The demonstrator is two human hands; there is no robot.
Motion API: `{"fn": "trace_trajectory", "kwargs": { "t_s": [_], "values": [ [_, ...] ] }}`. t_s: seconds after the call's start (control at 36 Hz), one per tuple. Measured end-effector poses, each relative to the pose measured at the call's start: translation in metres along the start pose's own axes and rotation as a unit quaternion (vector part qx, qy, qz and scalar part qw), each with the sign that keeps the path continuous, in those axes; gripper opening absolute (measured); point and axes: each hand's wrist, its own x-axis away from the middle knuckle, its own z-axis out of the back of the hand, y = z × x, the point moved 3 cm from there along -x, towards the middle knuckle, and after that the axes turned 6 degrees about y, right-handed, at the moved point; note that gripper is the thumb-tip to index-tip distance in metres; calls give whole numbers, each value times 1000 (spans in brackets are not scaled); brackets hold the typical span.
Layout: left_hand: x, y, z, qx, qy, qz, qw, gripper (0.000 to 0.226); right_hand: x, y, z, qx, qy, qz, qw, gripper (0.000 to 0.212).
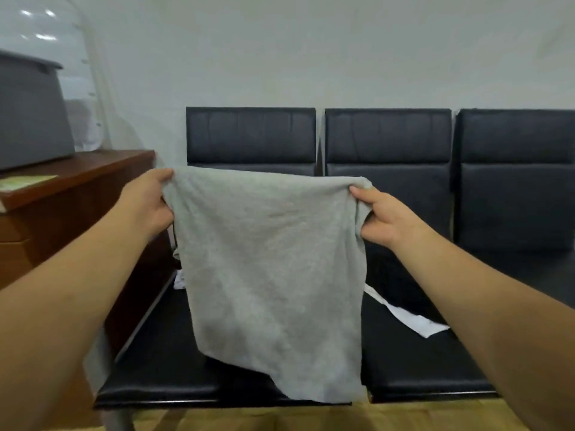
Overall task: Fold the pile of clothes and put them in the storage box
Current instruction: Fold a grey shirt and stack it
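Note:
A light grey garment (267,275) hangs in front of me over the black bench seats, stretched between both hands. My left hand (146,203) grips its upper left corner, and my right hand (382,216) grips its upper right corner. The lower edge of the cloth drapes onto the front of the seat. A white piece of clothing (410,318) lies on the seat behind it, mostly hidden, with another bit showing at the left. The grey storage box (31,119) stands on a wooden cabinet at the far left.
A row of black padded seats (435,362) with backrests runs along a white wall. The brown wooden cabinet (77,188) stands left of the seats, with a greenish paper on top. Wooden floor shows below the seat edge.

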Motion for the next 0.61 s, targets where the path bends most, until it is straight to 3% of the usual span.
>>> {"fn": "trace_trajectory", "kwargs": {
  "t_s": [0.08, 0.17, 0.25, 0.39, 0.47, 0.61],
  "values": [
    [3, 3, 7, -1, 24, -1, 1000, 12, 0, -7, 5, 43, 22, -9, 999, 20],
    [-2, 7, 18, -31, 48, -16, 998, 24, 2, -11, 5, 70, 65, -63, 993, 15],
    [-7, 10, 23, -79, 60, -36, 994, 30, -1, -16, 2, 29, 78, -63, 995, 18],
    [-6, 15, 14, -118, 26, -36, 992, 35, -9, -24, -7, -26, 27, 29, 999, 50],
    [-11, 19, 11, -133, 0, -47, 990, 35, -13, -27, -7, 38, 27, 65, 997, 37],
    [-26, 29, 6, -233, -6, -105, 967, 20, -27, -27, 2, 208, 69, 103, 970, 35]
  ]
}}
